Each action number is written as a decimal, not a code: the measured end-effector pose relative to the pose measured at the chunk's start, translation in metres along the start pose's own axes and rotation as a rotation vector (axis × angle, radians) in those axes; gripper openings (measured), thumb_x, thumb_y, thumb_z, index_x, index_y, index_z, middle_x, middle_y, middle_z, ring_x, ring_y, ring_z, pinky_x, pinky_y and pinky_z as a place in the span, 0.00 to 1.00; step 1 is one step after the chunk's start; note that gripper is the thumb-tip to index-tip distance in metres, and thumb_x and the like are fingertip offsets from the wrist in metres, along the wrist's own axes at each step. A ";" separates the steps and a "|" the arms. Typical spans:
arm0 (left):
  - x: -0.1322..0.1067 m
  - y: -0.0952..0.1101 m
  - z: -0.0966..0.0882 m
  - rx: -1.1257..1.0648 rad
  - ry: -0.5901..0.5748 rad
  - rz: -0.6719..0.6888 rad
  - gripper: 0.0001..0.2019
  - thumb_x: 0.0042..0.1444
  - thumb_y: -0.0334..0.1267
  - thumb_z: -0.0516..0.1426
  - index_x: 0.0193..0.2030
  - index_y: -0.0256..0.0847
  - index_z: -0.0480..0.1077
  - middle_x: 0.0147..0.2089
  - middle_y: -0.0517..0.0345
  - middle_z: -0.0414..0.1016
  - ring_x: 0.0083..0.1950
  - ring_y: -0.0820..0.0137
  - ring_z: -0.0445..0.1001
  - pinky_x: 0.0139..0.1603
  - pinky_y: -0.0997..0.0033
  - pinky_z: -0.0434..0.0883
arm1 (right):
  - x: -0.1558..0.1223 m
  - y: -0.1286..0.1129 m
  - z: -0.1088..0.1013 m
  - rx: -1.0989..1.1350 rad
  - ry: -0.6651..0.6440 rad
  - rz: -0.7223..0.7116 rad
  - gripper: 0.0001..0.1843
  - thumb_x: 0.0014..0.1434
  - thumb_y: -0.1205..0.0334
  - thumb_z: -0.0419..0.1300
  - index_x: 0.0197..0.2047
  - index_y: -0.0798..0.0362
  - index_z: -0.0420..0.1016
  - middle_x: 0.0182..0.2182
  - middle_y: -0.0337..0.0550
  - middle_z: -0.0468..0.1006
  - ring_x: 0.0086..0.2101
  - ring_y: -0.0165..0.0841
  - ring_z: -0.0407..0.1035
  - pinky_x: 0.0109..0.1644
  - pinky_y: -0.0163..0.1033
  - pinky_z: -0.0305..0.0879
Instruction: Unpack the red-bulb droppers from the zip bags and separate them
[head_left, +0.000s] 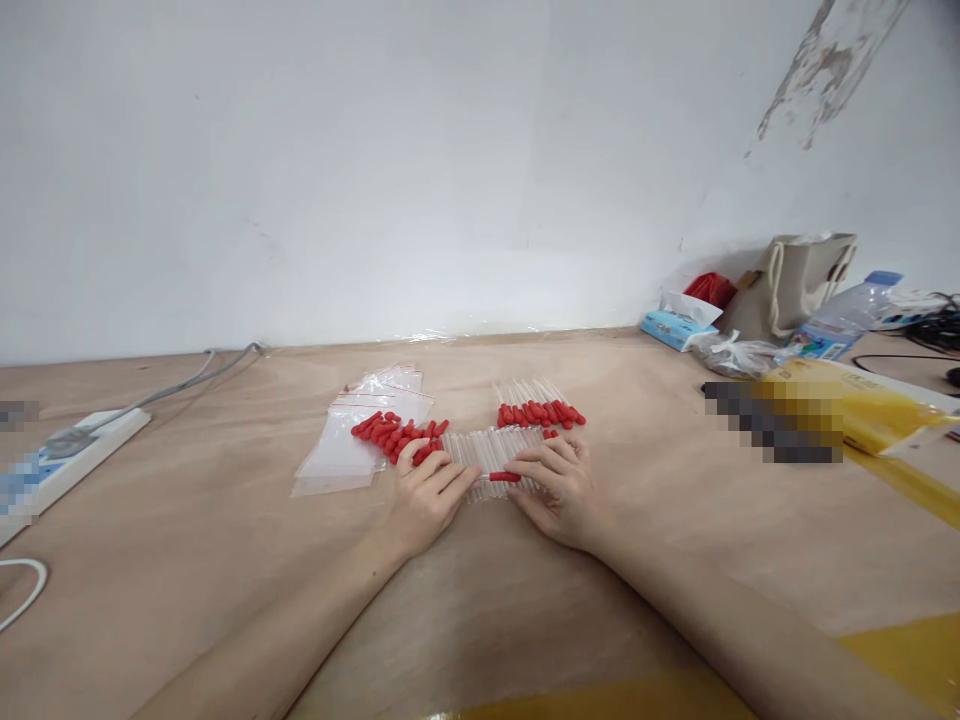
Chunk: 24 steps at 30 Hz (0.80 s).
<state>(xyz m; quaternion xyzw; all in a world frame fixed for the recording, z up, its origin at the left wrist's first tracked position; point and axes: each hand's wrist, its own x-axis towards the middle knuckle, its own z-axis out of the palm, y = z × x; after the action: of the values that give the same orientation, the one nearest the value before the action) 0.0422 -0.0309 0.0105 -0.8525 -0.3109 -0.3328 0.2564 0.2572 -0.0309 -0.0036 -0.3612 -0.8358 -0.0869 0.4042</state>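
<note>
My left hand (427, 490) and my right hand (559, 485) meet over a row of clear thin tubes (480, 448) on the wooden table (225, 560). A red cap (504, 477) lies between their fingertips; the right fingers pinch it, and the left fingers are curled against a clear tube. A pile of loose red caps (394, 433) lies just beyond the left hand. A bundle of clear tubes with red caps on them (538, 410) lies beyond the right hand. Small clear zip bags (358, 440) are stacked left of the caps.
A white power strip (71, 455) with a grey cable sits at far left. At the right back stand a canvas bag (802, 285), a water bottle (844, 320), a tissue pack (675, 325) and a yellow packet (877, 410). A white wall runs behind the table.
</note>
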 end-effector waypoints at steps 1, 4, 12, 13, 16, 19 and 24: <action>0.000 0.000 0.000 -0.005 0.000 0.003 0.07 0.55 0.31 0.55 0.39 0.43 0.70 0.28 0.63 0.75 0.33 0.72 0.69 0.50 0.57 0.58 | 0.001 -0.001 0.000 -0.018 0.002 -0.012 0.11 0.54 0.57 0.58 0.41 0.47 0.73 0.35 0.40 0.76 0.36 0.32 0.64 0.47 0.44 0.49; 0.000 0.000 0.000 -0.013 -0.014 0.026 0.08 0.55 0.29 0.54 0.39 0.43 0.70 0.27 0.63 0.74 0.33 0.72 0.69 0.49 0.57 0.57 | 0.003 -0.004 0.001 -0.055 0.003 -0.048 0.08 0.55 0.59 0.57 0.39 0.47 0.74 0.29 0.38 0.75 0.33 0.30 0.64 0.48 0.44 0.48; -0.001 0.002 -0.003 -0.022 -0.076 0.023 0.07 0.55 0.30 0.52 0.37 0.44 0.70 0.26 0.64 0.74 0.32 0.72 0.68 0.50 0.54 0.57 | 0.002 -0.006 -0.003 -0.098 -0.060 -0.066 0.08 0.57 0.64 0.54 0.31 0.47 0.74 0.22 0.35 0.70 0.30 0.29 0.60 0.51 0.45 0.44; -0.001 0.003 -0.003 -0.022 -0.080 0.022 0.07 0.55 0.30 0.52 0.37 0.44 0.70 0.25 0.64 0.74 0.32 0.72 0.68 0.50 0.55 0.57 | 0.002 -0.006 -0.004 -0.106 -0.064 -0.076 0.08 0.57 0.64 0.53 0.31 0.48 0.74 0.21 0.35 0.70 0.30 0.29 0.60 0.51 0.45 0.44; 0.000 0.004 -0.003 -0.028 -0.066 0.020 0.07 0.55 0.30 0.52 0.37 0.44 0.70 0.26 0.65 0.74 0.32 0.72 0.68 0.50 0.55 0.57 | 0.002 -0.008 -0.004 -0.139 -0.075 -0.098 0.09 0.57 0.66 0.52 0.31 0.49 0.73 0.21 0.36 0.68 0.30 0.29 0.59 0.50 0.45 0.44; 0.000 0.005 -0.005 -0.039 -0.042 0.018 0.07 0.55 0.31 0.53 0.37 0.44 0.70 0.25 0.65 0.74 0.32 0.72 0.68 0.49 0.55 0.57 | 0.002 -0.010 -0.004 -0.163 -0.090 -0.115 0.09 0.56 0.67 0.51 0.31 0.49 0.73 0.20 0.36 0.67 0.29 0.29 0.58 0.49 0.45 0.45; -0.010 -0.007 -0.007 -0.091 -0.017 -0.037 0.07 0.55 0.30 0.52 0.39 0.42 0.70 0.28 0.60 0.74 0.30 0.72 0.68 0.40 0.64 0.62 | -0.003 0.003 -0.009 -0.120 -0.041 -0.035 0.08 0.56 0.66 0.52 0.32 0.49 0.72 0.22 0.36 0.68 0.30 0.29 0.60 0.50 0.46 0.47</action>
<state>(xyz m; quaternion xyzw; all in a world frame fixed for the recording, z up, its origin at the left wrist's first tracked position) 0.0284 -0.0345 0.0098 -0.8602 -0.3134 -0.3440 0.2085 0.2663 -0.0342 -0.0002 -0.3718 -0.8434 -0.1363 0.3632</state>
